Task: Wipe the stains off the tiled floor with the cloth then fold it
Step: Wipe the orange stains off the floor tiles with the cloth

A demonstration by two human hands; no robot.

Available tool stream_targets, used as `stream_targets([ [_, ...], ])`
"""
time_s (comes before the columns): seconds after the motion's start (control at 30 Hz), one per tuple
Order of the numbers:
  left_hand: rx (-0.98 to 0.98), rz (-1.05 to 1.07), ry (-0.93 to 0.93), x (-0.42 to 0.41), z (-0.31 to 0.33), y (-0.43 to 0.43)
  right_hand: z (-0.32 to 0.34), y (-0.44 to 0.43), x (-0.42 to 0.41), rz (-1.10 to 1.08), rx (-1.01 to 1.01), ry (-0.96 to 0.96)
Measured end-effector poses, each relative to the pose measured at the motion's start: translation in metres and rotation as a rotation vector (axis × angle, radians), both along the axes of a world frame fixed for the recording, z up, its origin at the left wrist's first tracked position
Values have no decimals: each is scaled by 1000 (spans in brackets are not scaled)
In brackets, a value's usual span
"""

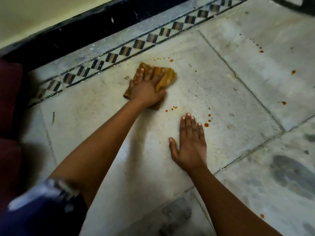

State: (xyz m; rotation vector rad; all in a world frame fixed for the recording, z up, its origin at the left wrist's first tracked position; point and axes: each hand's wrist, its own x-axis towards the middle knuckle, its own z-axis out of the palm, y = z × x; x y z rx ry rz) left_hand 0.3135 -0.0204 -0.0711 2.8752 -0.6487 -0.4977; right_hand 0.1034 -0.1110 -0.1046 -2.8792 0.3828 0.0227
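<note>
Blurred sleeve (42, 198) nearest; left hand (146, 89) covers much of cloth (167, 77).

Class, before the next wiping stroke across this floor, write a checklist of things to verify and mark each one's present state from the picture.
1. Is the cloth pressed under the left hand: ok.
2. Is the right hand flat on the tile, apart from the cloth: ok.
3. Are the stains by the right fingertips wiped: not ok.
4. Are the spots beyond the cloth wiped: not ok.
5. Is the cloth's underside clean: cannot tell.
</note>
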Motion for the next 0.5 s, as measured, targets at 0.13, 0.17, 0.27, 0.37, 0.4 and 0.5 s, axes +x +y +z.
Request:
stream_targets([
  [0.13,47,-124,-75,-25,-3,56,3,1,-1,-16,22,6],
  [0.17,52,-72,-78,-13,-3,65,5,-2,-3,-20,27,2],
  [0.27,9,150,-19,29,0,60,10,-24,-9,-53,-4,-26],
  [0.37,9,216,-13,36,7,15,15,-62,-17,-180,-66,-32],
  [0.4,9,196,-11,28,8,-2,15,-74,-19,-208,-90,-16],
  [0.5,28,23,-16,-12,3,-19,7,-96,-20,-286,-69,41],
])
